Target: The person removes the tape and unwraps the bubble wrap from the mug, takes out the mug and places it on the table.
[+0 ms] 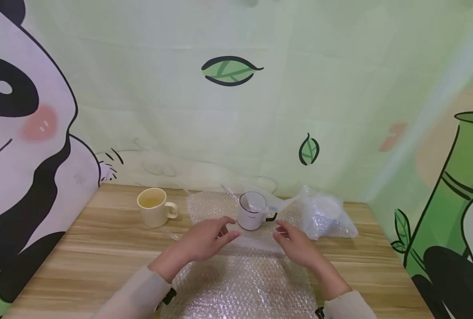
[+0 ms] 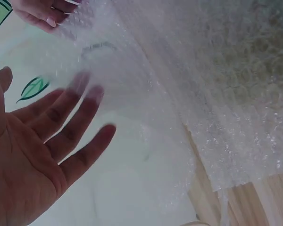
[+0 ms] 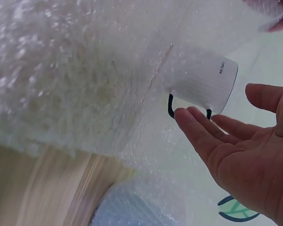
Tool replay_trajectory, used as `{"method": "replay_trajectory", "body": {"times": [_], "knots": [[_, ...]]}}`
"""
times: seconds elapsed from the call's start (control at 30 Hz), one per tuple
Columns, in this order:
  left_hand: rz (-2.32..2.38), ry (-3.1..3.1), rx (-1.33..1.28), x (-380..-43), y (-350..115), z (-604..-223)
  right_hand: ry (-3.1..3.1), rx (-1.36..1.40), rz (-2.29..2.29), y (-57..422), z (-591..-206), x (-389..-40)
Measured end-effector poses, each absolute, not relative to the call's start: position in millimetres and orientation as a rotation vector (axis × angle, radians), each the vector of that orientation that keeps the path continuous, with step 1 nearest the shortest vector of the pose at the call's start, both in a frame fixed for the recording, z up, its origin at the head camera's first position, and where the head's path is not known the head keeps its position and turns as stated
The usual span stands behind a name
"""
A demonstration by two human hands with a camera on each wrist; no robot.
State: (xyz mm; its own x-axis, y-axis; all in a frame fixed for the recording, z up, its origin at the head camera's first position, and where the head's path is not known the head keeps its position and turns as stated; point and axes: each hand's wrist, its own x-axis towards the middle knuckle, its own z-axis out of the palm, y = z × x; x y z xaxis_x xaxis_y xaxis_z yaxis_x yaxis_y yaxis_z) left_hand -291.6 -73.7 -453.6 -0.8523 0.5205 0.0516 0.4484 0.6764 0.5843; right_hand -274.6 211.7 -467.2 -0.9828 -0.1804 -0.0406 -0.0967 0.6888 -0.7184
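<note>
A white mug (image 1: 251,219) with a dark rim and black handle stands upright on a sheet of bubble wrap (image 1: 244,288). My left hand (image 1: 206,239) is just left of the mug, thumb and fingers apart. In the left wrist view the fingers of that hand (image 2: 47,150) are spread, their tips overlapping the clear wrap. On the other side, my right hand (image 1: 296,246) is beside the handle. The right wrist view shows this hand (image 3: 245,155) with extended fingers right at the mug's handle (image 3: 171,106), not curled round it. Small lettering marks the mug's side.
A pale yellow mug (image 1: 152,213) stands at the back left of the wooden table (image 1: 80,261), its handle facing right. At the back right lies a bubble-wrapped bundle (image 1: 326,217). Behind the table hangs a light green printed backdrop (image 1: 160,102).
</note>
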Motion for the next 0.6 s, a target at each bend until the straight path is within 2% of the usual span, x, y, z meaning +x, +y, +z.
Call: {"method": "replay_trajectory", "body": {"times": [0.3, 0.6], "knots": [[0.885, 2.709, 0.787, -300, -71, -462, 2.794, -0.125, -1.250, 205, -471, -293], [0.954, 2.685, 0.621, -325, -56, -467, 2.714, 0.038, -1.459, 197, -476, -311]]}}
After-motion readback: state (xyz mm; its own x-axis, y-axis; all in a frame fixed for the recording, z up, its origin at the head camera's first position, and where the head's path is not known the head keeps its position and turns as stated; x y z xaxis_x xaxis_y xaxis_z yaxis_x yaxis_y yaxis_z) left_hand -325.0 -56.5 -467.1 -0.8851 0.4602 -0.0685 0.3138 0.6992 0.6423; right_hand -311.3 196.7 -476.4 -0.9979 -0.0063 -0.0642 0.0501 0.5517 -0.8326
